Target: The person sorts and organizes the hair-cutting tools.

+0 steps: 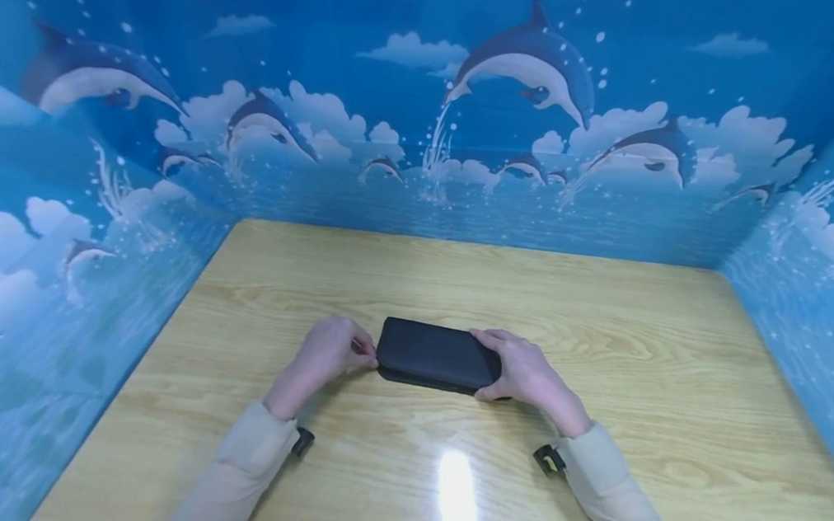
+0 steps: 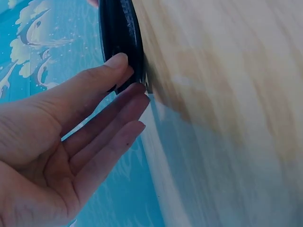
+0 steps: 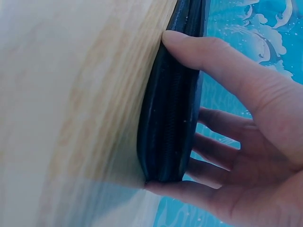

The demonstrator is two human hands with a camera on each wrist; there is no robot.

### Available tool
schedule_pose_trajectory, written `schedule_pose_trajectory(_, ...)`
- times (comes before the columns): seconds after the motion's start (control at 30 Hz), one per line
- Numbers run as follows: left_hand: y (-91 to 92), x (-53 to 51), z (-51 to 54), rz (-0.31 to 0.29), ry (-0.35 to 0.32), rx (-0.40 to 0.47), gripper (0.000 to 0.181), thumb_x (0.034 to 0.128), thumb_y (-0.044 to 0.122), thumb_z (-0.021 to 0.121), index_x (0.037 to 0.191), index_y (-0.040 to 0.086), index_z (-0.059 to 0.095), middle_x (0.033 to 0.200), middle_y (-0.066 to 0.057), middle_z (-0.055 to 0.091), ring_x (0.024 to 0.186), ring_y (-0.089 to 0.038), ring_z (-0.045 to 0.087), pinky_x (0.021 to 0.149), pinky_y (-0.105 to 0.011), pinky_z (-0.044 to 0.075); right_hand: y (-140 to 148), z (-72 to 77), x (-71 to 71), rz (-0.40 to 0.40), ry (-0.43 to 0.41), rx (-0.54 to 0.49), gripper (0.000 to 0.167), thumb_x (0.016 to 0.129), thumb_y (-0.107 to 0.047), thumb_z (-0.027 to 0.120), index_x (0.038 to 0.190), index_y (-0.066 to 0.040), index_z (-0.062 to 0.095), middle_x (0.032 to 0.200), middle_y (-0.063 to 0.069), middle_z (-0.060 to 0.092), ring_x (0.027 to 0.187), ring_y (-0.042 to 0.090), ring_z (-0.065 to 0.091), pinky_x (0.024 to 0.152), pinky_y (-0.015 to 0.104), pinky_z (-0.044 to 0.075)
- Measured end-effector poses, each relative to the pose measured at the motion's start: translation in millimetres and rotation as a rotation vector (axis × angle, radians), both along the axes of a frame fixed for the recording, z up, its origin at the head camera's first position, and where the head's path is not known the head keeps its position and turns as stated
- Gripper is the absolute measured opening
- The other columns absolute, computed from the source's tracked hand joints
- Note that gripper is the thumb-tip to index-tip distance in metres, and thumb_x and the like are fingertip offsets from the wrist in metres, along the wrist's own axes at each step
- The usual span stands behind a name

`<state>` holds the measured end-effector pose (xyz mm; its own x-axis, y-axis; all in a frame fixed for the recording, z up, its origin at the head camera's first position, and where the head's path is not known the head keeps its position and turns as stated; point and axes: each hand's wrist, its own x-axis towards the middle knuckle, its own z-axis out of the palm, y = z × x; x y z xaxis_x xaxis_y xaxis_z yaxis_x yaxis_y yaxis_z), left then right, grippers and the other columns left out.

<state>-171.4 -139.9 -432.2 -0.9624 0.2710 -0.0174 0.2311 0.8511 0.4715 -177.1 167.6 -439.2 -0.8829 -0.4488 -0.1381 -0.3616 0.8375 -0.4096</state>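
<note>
A black zip wallet, long and flat, lies on the wooden table in the head view. At its left end, my left hand pinches the near corner between thumb and fingertips. The left wrist view shows that thumb against the wallet's dark edge; whether a zip pull sits between the fingertips is hidden. My right hand grips the other end, thumb on the near side and fingers round the far side. Along the wallet's edge, the right wrist view shows the zip teeth, closed in the stretch that is visible.
The light wood table reaches back to a blue dolphin-print backdrop, which also rises at left and right. A bright light reflection lies on the tabletop in front of the wallet. Dark wrist devices sit at both cuffs.
</note>
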Motion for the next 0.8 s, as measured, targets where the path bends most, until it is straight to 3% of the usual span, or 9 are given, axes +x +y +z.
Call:
schedule_pose_trajectory(0.3, -6.2, -4.8, -1.3, -0.071, -0.005, 0.026, 0.01, 0.0792, 0.018, 0.087, 0.076, 0.016, 0.078, 0.074, 0.006, 0.074, 0.064, -0.005, 0.06, 0.065, -0.027, 0.052, 0, 0.3, -0.7, 0.0, -0.004, 0.005, 0.096, 0.073, -0.029, 0.093, 0.154, -0.01, 0.043, 0.151, 0.023, 0.046, 0.134, 0.048, 0.047, 0.106, 0.064, 0.041)
schedule_pose_trajectory(0.8, -7.8, -10.5, -3.6, -0.051, -0.03, 0.045, 0.008, 0.0785, 0.017, 0.088, 0.078, 0.016, 0.08, 0.073, 0.006, 0.074, 0.062, -0.004, 0.06, 0.062, -0.025, 0.05, 1, 0.0, -0.3, 0.009, 0.005, 0.0, 0.096, 0.073, -0.029, 0.093, 0.153, -0.01, 0.044, 0.15, 0.023, 0.047, 0.132, 0.047, 0.048, 0.105, 0.064, 0.042)
